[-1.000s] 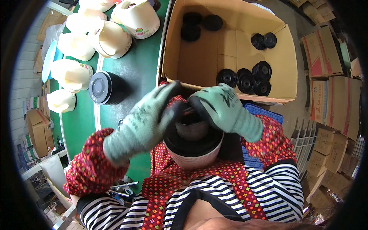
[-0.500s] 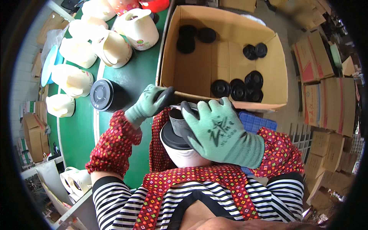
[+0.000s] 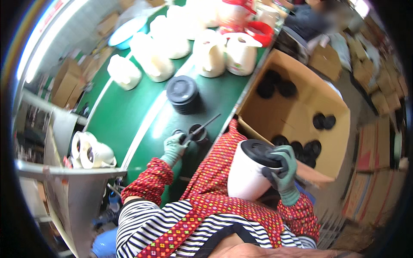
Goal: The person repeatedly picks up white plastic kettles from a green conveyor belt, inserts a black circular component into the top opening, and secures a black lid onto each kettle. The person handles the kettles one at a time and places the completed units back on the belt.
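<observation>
My left hand [image 3: 174,148], in a green glove with dark fingertips, is closed around a thin dark rod [image 3: 208,124] over the green table. The rod crosses the mouth of a small dark cup [image 3: 198,134] standing beside that hand. A white tapered pot [image 3: 244,178] stands tilted against my lap, with a black round lid [image 3: 258,150] on top. My right hand [image 3: 284,170], gloved alike, grips the lid's right edge and the pot's upper side. Farther along the table is a stack of black round lids [image 3: 183,92].
Several cream jugs [image 3: 209,56] and red pieces [image 3: 259,32] fill the table's far end. An open cardboard box [image 3: 297,96] with several black lids sits at the right. Two or more white jugs [image 3: 98,155] lie at the left, behind a grey panel [image 3: 77,189]. A person [image 3: 309,21] is at the far right.
The small cup has gone from the pot's lid to the table at the left. My left hand moved left and down; my right hand shifted to the lid's edge. The view has turned leftward.
</observation>
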A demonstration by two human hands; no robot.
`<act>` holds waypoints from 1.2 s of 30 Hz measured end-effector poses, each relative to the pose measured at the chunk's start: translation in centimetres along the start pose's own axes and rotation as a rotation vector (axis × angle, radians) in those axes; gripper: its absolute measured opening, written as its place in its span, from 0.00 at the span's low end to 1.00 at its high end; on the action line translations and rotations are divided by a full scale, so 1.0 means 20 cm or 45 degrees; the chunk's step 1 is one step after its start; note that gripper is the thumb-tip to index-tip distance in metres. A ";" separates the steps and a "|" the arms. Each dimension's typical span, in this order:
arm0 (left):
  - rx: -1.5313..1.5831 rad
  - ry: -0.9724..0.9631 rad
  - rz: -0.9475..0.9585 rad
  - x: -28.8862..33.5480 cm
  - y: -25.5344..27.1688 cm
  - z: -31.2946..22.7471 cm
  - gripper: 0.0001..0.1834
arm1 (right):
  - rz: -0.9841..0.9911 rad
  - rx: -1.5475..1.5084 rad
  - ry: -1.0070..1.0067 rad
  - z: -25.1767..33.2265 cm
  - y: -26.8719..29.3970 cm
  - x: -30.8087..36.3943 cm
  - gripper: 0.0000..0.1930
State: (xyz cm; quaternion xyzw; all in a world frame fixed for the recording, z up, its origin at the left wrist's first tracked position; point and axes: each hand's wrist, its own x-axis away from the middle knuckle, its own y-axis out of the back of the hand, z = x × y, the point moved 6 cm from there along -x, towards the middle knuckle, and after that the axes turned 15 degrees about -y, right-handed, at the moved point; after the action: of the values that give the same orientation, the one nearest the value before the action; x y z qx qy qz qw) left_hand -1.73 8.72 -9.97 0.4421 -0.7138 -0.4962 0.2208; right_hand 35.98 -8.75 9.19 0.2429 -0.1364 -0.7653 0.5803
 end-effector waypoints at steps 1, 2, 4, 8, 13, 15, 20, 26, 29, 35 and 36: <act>0.023 0.061 0.014 0.01 0.02 -0.01 0.17 | -0.073 -0.109 -0.050 0.02 0.00 -0.04 0.23; 0.066 0.117 0.032 0.01 0.02 -0.03 0.18 | -0.139 -0.147 -0.188 0.00 0.03 -0.07 0.24; 0.181 -0.060 -0.267 -0.03 0.18 -0.22 0.31 | -0.260 -0.408 -0.331 -0.11 0.06 -0.15 0.19; 0.974 -0.627 -0.084 0.07 0.50 -0.61 0.46 | -0.158 -0.943 -0.670 -0.28 -0.13 -0.26 0.22; 1.740 0.018 -0.045 0.39 0.60 -0.47 0.31 | 0.614 -1.656 -1.043 -0.08 -0.83 -0.31 0.30; 1.739 0.307 -0.380 0.44 0.67 -0.26 0.27 | 0.458 -1.277 -1.220 -0.08 -0.92 -0.27 0.26; 1.138 0.349 -0.664 0.26 0.90 0.30 0.24 | 0.288 -0.635 -0.450 -0.24 -1.04 -0.18 0.20; 0.993 0.529 -0.878 -0.18 0.76 1.16 0.21 | 0.292 -0.196 -0.098 -0.07 -1.01 -0.16 0.18; 0.907 0.706 -0.978 -0.25 0.77 1.25 0.25 | 0.329 -0.140 -0.065 -0.03 -0.99 -0.16 0.17; -0.031 0.836 -0.753 0.03 0.97 1.07 0.65 | 0.328 -0.090 -0.072 -0.06 -0.99 -0.13 0.17; -0.153 0.927 -0.747 0.13 1.06 1.02 0.66 | 0.334 -0.103 -0.109 -0.06 -0.99 -0.11 0.17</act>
State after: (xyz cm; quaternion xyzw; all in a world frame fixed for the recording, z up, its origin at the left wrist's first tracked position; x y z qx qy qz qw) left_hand -27.10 19.38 0.46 0.7569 -0.4048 -0.3909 0.3324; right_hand 20.82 -0.74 -1.04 0.1666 -0.1605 -0.6974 0.6783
